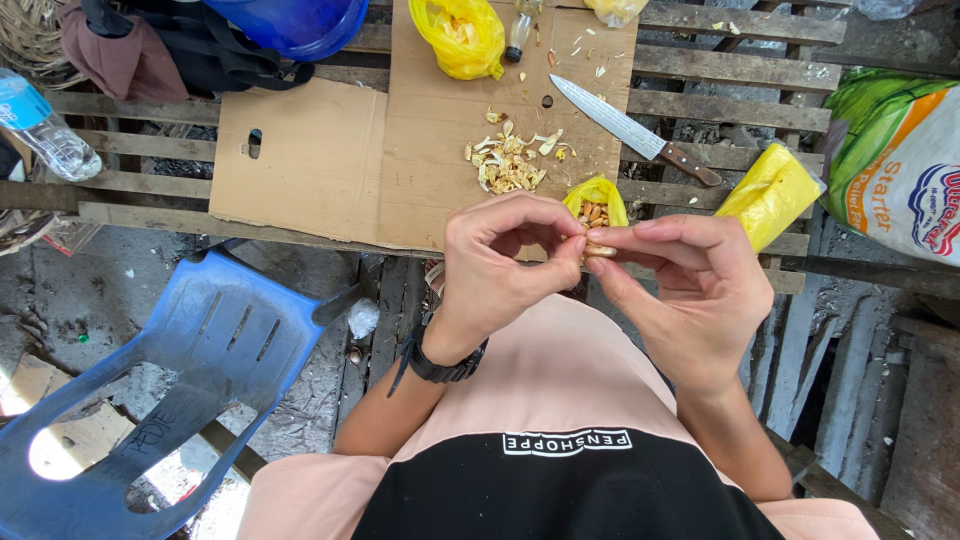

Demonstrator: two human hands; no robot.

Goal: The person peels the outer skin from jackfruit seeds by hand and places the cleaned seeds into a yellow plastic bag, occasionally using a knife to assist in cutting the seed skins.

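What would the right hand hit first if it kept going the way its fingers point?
The right hand points toward the left hand; the small tan nut pinched between both sits at its fingertips, so it already meets that, then the left thumb. Depth looks shared, though one view can't confirm.

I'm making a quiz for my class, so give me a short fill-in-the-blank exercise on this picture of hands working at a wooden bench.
1. Both hands, left hand and right hand, pinch one small ____ between the fingers.
2. The knife lies on the ____.
3. The pile of peelings lies to the ____ of the knife in the picture.
4. The chair is ____ in colour.

Missing words: nut; cardboard; left; blue
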